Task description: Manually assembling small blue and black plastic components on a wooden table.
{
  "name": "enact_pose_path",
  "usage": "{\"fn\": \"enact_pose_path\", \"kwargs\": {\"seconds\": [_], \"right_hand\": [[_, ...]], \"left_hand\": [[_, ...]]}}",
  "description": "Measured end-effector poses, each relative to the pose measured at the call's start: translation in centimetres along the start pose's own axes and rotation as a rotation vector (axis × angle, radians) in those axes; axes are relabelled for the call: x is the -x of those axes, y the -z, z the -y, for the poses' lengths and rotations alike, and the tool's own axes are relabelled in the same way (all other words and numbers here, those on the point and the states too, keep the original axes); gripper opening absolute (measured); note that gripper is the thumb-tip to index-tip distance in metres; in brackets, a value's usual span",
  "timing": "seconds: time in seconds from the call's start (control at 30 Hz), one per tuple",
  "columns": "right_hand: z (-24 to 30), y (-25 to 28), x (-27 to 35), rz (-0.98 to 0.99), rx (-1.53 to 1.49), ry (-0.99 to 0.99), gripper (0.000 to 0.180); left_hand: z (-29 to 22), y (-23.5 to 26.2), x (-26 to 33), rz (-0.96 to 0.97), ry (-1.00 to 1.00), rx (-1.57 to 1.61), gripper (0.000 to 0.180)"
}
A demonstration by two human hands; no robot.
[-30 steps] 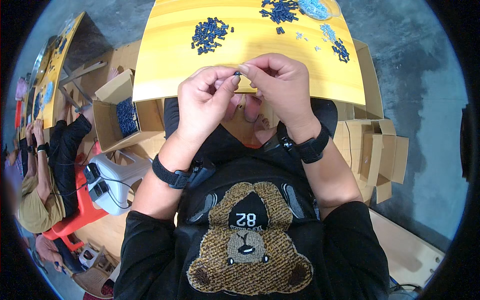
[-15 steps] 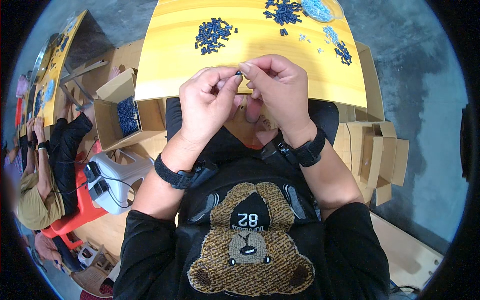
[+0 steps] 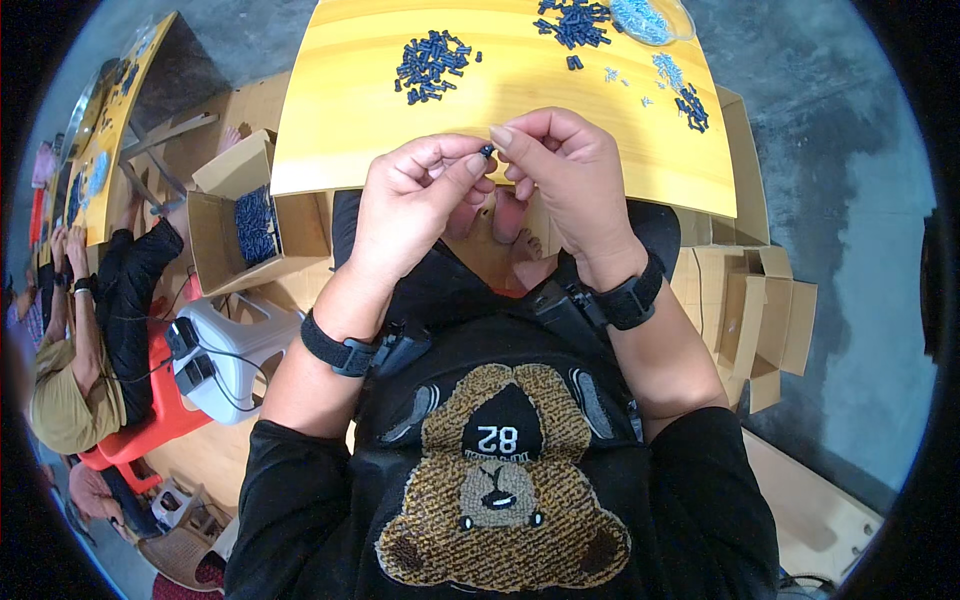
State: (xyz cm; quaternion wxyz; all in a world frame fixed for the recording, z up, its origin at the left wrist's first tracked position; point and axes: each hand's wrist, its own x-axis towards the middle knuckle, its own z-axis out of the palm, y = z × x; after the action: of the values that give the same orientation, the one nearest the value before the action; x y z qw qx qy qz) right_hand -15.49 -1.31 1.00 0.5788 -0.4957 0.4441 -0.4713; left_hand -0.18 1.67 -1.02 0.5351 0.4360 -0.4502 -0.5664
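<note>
So both hands are pinched shut on one tiny dark blue part (image 3: pixel 486 152), left hand (image 3: pixel 415 195) and right hand (image 3: pixel 560 170) meeting fingertip to fingertip just over the near edge of the yellow table (image 3: pixel 350 110). Further back sits a pile of the same blue parts (image 3: pixel 432 65), another pile (image 3: pixel 575 18) by a clear dish (image 3: pixel 650 18). Cardboard box (image 3: pixel 250 225) of parts on the left.

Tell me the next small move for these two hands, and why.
Probably press the small dark piece together between the fingertips. The left hand and right hand both pinch it above the near edge of the yellow table, and neither has set it down among the dark pieces there.
</note>
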Motion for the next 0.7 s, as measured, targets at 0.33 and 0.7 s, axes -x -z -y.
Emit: {"fn": "enact_pose_path", "kwargs": {"seconds": [0.33,0.7], "right_hand": [[0.26,0.08,-0.08,-0.026,0.064,0.036,0.015],[0.26,-0.29,0.14,-0.029,0.075,0.105,0.012]], "left_hand": [[0.28,0.24,0.02,-0.008,-0.008,0.010,0.015],[-0.08,0.39,0.12,0.002,0.025,-0.034,0.016]]}}
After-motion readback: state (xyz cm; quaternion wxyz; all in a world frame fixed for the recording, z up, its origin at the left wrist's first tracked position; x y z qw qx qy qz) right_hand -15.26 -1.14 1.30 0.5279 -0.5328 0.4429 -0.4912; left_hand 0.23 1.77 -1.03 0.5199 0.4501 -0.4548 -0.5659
